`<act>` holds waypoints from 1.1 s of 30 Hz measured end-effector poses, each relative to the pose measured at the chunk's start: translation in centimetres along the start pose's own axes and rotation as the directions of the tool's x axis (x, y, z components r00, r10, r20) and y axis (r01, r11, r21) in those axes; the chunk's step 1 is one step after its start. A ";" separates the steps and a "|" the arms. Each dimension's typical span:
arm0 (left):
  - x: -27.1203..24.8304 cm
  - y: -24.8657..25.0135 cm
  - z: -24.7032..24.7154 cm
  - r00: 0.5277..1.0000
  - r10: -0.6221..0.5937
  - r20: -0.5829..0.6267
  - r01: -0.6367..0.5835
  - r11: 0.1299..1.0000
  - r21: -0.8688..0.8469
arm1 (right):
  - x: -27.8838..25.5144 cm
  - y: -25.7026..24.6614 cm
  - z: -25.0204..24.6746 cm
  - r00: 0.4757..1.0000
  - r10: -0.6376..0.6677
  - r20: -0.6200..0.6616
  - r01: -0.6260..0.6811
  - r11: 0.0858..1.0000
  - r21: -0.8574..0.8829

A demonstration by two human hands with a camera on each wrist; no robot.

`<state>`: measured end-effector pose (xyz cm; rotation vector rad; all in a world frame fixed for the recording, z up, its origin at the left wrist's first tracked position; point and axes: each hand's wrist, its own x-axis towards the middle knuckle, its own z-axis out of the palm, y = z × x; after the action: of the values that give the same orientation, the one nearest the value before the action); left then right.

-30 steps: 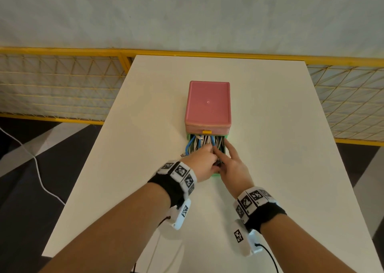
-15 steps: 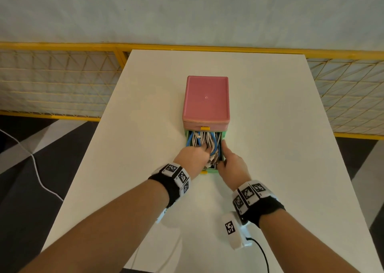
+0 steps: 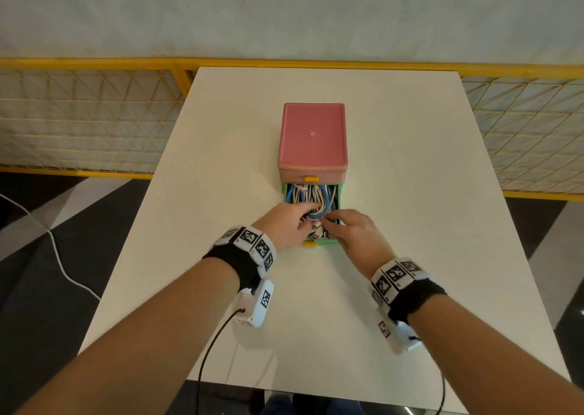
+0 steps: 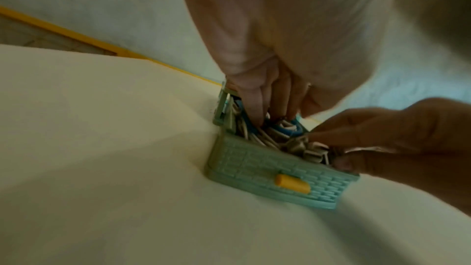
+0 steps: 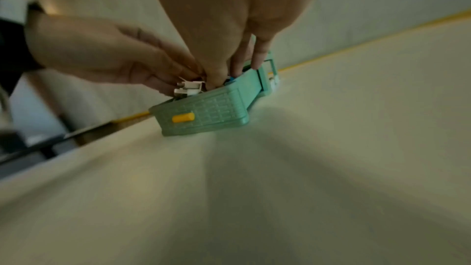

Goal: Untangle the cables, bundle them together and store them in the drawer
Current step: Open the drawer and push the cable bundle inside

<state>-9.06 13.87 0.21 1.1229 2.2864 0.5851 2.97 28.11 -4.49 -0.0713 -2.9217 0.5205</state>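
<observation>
A bundle of blue and white cables lies in the open green drawer of a pink box. My left hand reaches in from the left, and its straight fingers press down on the cables. My right hand covers the drawer's near end. In the left wrist view its thumb and fingers pinch the white connector ends. The connectors stick up above the drawer front.
The box stands mid-table on a white table. A yellow mesh fence runs behind and to both sides. The drawer front carries a yellow handle. A white cord lies on the dark floor at left.
My right hand has moved from the drawer's right side to over its near end. My left hand stays in the drawer, pressing the cables.
</observation>
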 end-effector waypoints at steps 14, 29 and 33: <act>0.7 -0.5 -0.1 0.984 0.010 0.181 -0.036 0.989 0.142 | 4.2 -0.7 -2.9 0.914 0.103 0.393 -0.009 0.972 -0.235; 1.6 0.9 0.1 0.999 -0.046 -0.017 0.048 0.963 0.265 | 4.2 -2.1 -3.3 0.868 0.131 0.479 0.022 0.953 -0.302; 1.3 0.9 0.7 0.998 -0.060 -0.009 0.060 0.949 0.310 | 3.0 -2.5 -2.7 0.889 0.149 0.433 -0.025 0.960 -0.279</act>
<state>-8.79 15.52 -0.11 1.1883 2.4608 0.2026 0.45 26.90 -0.60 -0.1340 -3.4458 0.1611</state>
